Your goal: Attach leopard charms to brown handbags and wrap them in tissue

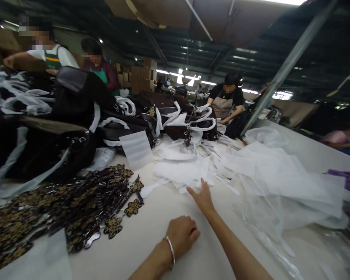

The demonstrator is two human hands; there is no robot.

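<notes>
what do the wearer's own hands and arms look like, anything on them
Both the left hand and right hand are ungloved, with no sleeves visible on the forearms. A slim, silver-coloured, rounded bangle circles the left wrist; the right wrist is bare.

1. I had two hands out, one right hand [203, 197] and one left hand [181, 235].
2. I wore one silver-coloured bangle [171, 251].
3. I saw several white sheets [183, 169] by my fingertips, overlapping too much to count.
4. I counted one square sheet [136, 149] against the bags.
5. I made out at least four dark brown handbags [43, 149]; their pile hid the rest.
6. I picked out three separate leopard-print charms [113, 227]; the others were too tangled to number.
7. I counted three aproned co-workers [223, 103].
8. I saw one slanting pole [291, 62].
</notes>
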